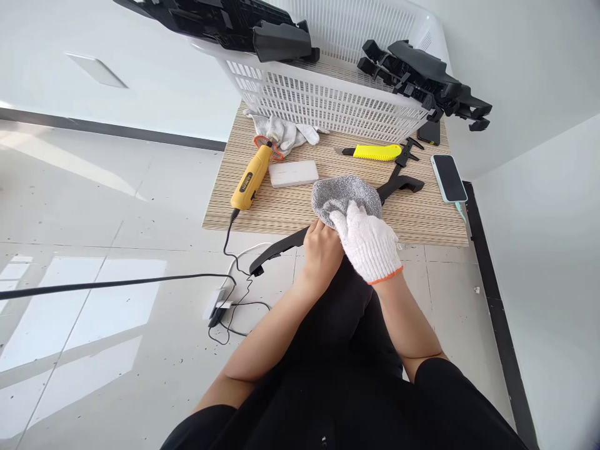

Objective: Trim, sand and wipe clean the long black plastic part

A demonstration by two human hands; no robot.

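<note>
My left hand (pixel 323 250), bare, is closed on a long curved black plastic strip (pixel 281 245) at the table's front edge. The strip's left end sticks out over the floor, and its other end appears on the table to the right. A grey cloth (pixel 349 187) lies bunched over the middle of the strip. In a white knitted glove with an orange cuff, my right hand (pixel 369 245) has its fingers pressed into this cloth. The cloth hides the strip below it and part of my left fingers.
On the table (pixel 215 212) lie a yellow rotary tool (pixel 253 178) with a cord, a white block (pixel 294 174), a glove (pixel 293 134), a yellow utility knife (pixel 377 152), a black caliper (pixel 407 153) and a phone (pixel 449 177). Behind stands a white basket (pixel 323 94) with black parts (pixel 422 75).
</note>
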